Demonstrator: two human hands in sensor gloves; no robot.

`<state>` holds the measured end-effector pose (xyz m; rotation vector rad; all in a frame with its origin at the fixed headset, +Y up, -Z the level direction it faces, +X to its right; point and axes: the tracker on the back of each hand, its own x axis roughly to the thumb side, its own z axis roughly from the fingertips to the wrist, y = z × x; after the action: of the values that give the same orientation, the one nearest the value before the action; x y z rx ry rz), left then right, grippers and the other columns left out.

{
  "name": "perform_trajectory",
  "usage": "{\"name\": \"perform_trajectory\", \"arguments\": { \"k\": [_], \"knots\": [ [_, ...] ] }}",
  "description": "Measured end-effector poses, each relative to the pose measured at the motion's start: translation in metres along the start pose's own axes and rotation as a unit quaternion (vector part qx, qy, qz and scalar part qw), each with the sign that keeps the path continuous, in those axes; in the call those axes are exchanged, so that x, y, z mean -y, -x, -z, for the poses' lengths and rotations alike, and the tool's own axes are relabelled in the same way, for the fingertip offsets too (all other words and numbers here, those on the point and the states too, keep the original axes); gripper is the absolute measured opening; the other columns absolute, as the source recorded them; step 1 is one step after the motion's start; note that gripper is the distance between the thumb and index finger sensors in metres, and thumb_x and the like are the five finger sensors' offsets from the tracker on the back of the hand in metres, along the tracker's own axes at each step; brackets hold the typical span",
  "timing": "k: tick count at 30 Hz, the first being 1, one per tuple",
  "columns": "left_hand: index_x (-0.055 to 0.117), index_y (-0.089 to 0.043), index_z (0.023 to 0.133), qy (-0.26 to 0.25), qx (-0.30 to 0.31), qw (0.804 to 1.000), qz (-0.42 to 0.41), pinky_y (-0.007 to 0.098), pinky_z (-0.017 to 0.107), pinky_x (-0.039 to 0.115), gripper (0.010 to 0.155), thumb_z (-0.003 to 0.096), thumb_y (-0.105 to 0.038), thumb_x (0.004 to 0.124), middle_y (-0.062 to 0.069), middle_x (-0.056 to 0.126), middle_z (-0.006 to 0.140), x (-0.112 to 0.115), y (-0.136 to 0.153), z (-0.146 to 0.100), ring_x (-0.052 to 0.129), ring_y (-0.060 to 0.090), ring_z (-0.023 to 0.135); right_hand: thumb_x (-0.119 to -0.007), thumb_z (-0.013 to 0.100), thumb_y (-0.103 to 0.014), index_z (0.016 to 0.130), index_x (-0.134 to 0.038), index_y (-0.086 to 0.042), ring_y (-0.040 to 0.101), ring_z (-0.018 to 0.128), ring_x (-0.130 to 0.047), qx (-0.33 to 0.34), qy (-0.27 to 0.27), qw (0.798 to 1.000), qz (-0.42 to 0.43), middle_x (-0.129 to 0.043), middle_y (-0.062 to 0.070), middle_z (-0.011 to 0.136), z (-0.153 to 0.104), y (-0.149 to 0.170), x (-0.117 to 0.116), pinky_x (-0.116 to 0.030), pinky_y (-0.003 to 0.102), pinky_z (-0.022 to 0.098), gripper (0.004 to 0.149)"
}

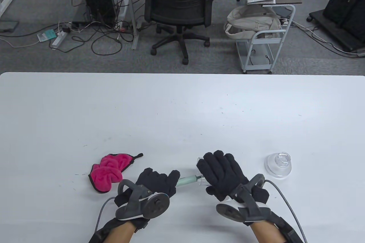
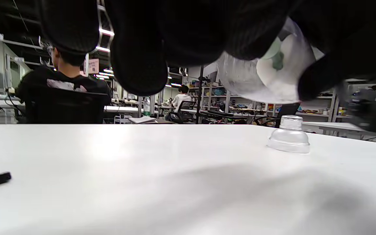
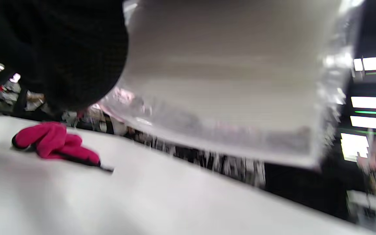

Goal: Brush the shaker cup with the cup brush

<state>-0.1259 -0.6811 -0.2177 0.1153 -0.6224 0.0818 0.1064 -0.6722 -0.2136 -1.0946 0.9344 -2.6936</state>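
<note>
My right hand (image 1: 221, 173) grips the clear shaker cup (image 1: 201, 169), held above the table on its side with its mouth toward my left hand. The cup fills the top of the right wrist view (image 3: 227, 85), blurred. My left hand (image 1: 156, 183) grips the cup brush by its pale green handle (image 1: 186, 181), whose far end goes into the cup's mouth. In the left wrist view the cup (image 2: 266, 75) shows below my fingers (image 2: 139, 49) with a green part inside it. The brush head is hidden.
The cup's clear domed lid (image 1: 279, 164) stands on the white table (image 1: 182, 112) to the right of my right hand; it also shows in the left wrist view (image 2: 289, 135). A crumpled pink cloth (image 1: 109, 172) lies left of my left hand. An office chair (image 1: 179, 6) stands beyond the table's far edge.
</note>
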Motion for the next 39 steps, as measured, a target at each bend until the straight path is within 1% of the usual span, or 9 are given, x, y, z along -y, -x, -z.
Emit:
{"name": "perform_trajectory", "arguments": {
  "k": [2,6,11,18,21,25,30,35,39],
  "knots": [
    [0.059,-0.024,0.105,-0.011,0.003,1.0,-0.011,0.064,0.068,0.07,0.056,0.0542,-0.037,0.078,-0.002,0.094,0.064,-0.002,0.004,-0.001,0.098,0.026,0.072,-0.084,0.038,-0.062,0.108,-0.026,-0.015,0.038,0.095,-0.073,0.002,0.033,0.999,-0.041,-0.05,0.012,0.111,-0.001,0.007,0.001,-0.067,0.055,0.073,0.102],
    [0.06,-0.023,0.105,-0.039,0.007,0.999,-0.008,0.064,0.069,0.069,0.056,0.0544,-0.037,0.079,-0.001,0.094,0.064,-0.007,0.001,-0.003,0.097,0.025,0.072,-0.078,0.036,-0.073,0.111,-0.022,-0.022,0.049,0.095,-0.071,-0.115,-0.041,0.992,0.036,-0.043,0.017,0.116,-0.002,0.035,-0.005,-0.059,0.067,0.072,0.106],
    [0.062,-0.023,0.104,-0.046,-0.02,0.997,0.058,0.061,0.063,0.076,0.055,0.0536,-0.038,0.08,-0.001,0.095,0.063,-0.018,0.007,-0.008,0.099,0.026,0.064,-0.091,0.037,-0.057,0.111,-0.026,-0.02,0.047,0.096,-0.073,-0.103,-0.181,0.974,0.088,-0.052,0.015,0.114,-0.003,0.039,-0.002,-0.053,0.073,0.072,0.105],
    [0.068,-0.023,0.102,0.011,-0.003,1.0,0.024,0.062,0.06,0.077,0.057,0.0522,-0.05,0.072,0.0,0.096,0.057,-0.008,0.004,-0.002,0.1,0.026,0.052,-0.094,0.034,-0.057,0.11,-0.031,-0.023,0.042,0.098,-0.074,-0.015,-0.13,0.989,0.065,-0.056,0.011,0.112,0.004,0.004,0.006,-0.057,0.069,0.073,0.105],
    [0.059,-0.027,0.105,0.057,0.0,0.998,0.007,0.066,0.072,0.062,0.055,0.0546,-0.046,0.071,0.0,0.092,0.068,-0.005,0.005,0.0,0.094,0.028,0.067,-0.091,0.034,-0.061,0.109,-0.029,-0.021,0.041,0.098,-0.076,-0.025,-0.071,0.997,-0.015,-0.056,0.01,0.112,0.001,0.01,0.011,-0.06,0.067,0.072,0.105],
    [0.054,-0.032,0.107,0.026,-0.028,0.998,0.055,0.071,0.075,0.052,0.055,0.0559,-0.039,0.073,-0.002,0.086,0.082,-0.013,0.006,-0.002,0.085,0.029,0.086,-0.092,0.036,-0.058,0.11,-0.028,-0.021,0.044,0.098,-0.073,-0.094,-0.128,0.987,0.017,-0.053,0.013,0.113,-0.006,0.03,0.004,-0.057,0.07,0.072,0.105],
    [0.058,-0.027,0.105,0.003,-0.028,0.994,0.104,0.068,0.068,0.066,0.055,0.0546,-0.04,0.076,-0.003,0.09,0.074,-0.014,-0.001,-0.004,0.095,0.027,0.073,-0.093,0.037,-0.056,0.111,-0.029,-0.018,0.046,0.097,-0.074,-0.083,-0.231,0.966,0.077,-0.055,0.015,0.113,-0.003,0.025,-0.002,-0.058,0.07,0.072,0.105],
    [0.056,-0.026,0.105,0.048,-0.006,0.993,0.107,0.064,0.067,0.072,0.057,0.0541,-0.04,0.077,-0.003,0.091,0.07,-0.004,-0.015,0.0,0.097,0.024,0.064,-0.094,0.035,-0.056,0.11,-0.031,-0.02,0.045,0.097,-0.075,-0.054,-0.202,0.971,0.114,-0.056,0.014,0.112,0.001,0.013,-0.005,-0.058,0.069,0.073,0.105],
    [0.061,-0.024,0.105,0.012,0.016,0.999,0.048,0.062,0.062,0.075,0.072,0.0448,-0.058,0.081,0.0,0.094,0.06,-0.006,-0.012,0.0,0.097,0.025,0.049,-0.092,0.035,-0.058,0.11,-0.028,-0.021,0.043,0.098,-0.074,-0.073,-0.138,0.984,0.083,-0.054,0.012,0.113,-0.001,0.027,0.002,-0.06,0.067,0.073,0.105]
  ]
}}
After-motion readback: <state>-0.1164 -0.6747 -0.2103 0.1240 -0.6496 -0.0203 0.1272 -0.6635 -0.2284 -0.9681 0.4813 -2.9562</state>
